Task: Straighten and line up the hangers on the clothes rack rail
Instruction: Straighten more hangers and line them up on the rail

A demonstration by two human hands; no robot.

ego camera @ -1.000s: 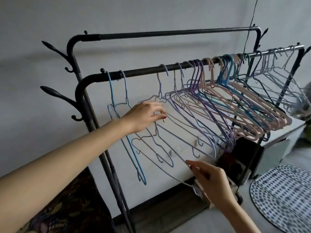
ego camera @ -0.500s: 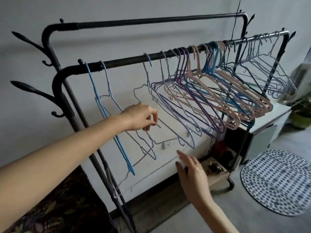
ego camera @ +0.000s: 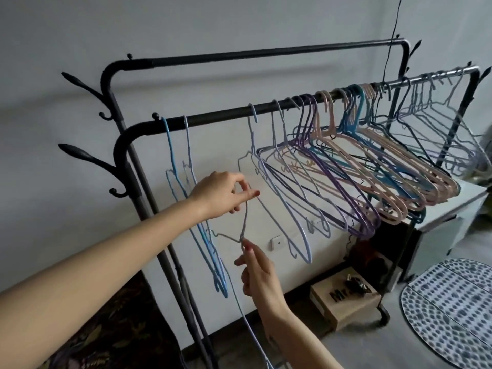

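Observation:
The front black rail (ego camera: 213, 119) carries two blue hangers (ego camera: 170, 155) near its left end. Further right hangs a pale lilac hanger (ego camera: 282, 209), then a tight bunch of purple, pink and teal hangers (ego camera: 372, 166). A thin grey-blue wire hanger (ego camera: 244, 219) is off the rail, below it. My left hand (ego camera: 221, 194) pinches its hook. My right hand (ego camera: 258, 272) comes up from below and pinches its twisted neck with thumb and forefinger. One arm of this hanger slants down past my right forearm.
A higher back rail (ego camera: 266, 53) runs behind, with branch hooks (ego camera: 80, 153) on the left posts. Under the rack stand a wooden box (ego camera: 343, 302) and a white cabinet (ego camera: 452, 211). A dotted rug (ego camera: 452, 310) lies at the right and dark patterned fabric (ego camera: 106, 328) at the lower left.
My right hand let go of the hanger's low end, opened, then rose to pinch its neck. My left hand's grip shifted to the hook. The view swung left, then partly back.

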